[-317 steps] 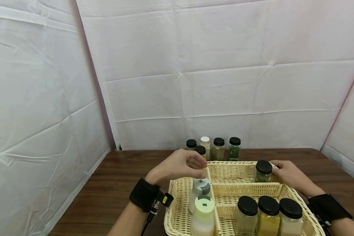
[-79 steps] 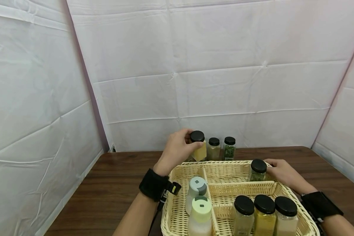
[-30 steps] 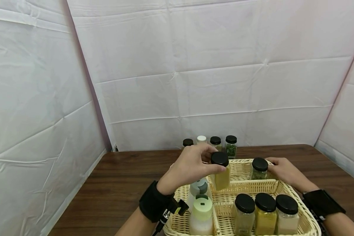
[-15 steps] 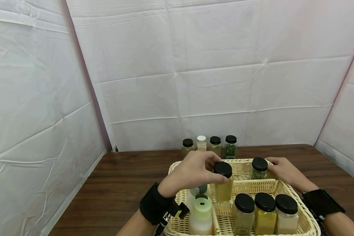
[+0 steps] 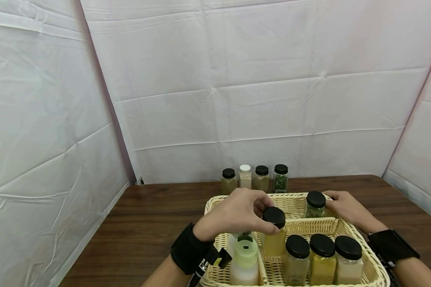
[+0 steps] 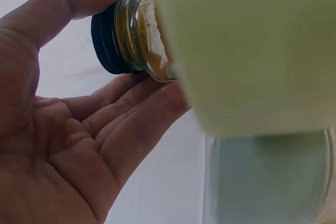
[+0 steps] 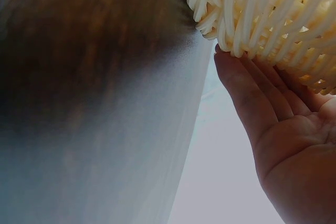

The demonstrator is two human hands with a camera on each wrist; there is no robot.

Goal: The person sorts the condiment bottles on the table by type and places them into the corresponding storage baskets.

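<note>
A yellow-spice jar [image 5: 274, 235] is held by the left hand [image 5: 237, 213] at its black lid. The thumb and fingers [image 5: 263, 199] are curled round the lid from above, so the glass body hangs free below them. A top grip appears to be used because the neighbouring jars leave little room at the sides. In the left wrist view the same lid [image 6: 107, 38] is seen pinched between the thumb and the fingers [image 6: 136, 114].

Position of the jar: below the left fingers, inside the wicker basket [image 5: 359, 239], in the near right compartment. It stands just left of a row of three black-lidded jars [image 5: 322, 257]. Whether its base rests on the basket floor cannot be told.

Nearer than the left fingers, and slightly left of them, two pale-capped bottles [image 5: 245, 261] stand in the left compartment.

The right hand [image 5: 346, 207] is laid against the far right outside wall of the basket. Its fingers [image 7: 252, 98] are straight and pressed flat to the weave [image 7: 262, 19], nothing being gripped. The basket is judged to be steadied in this way. A green-herb jar [image 5: 315, 204] stands in the far compartment, just left of the right fingers.

Beyond the left fingers, four small jars [image 5: 254, 178] are lined up on the tabletop [image 5: 147, 223] against the white backdrop.
</note>
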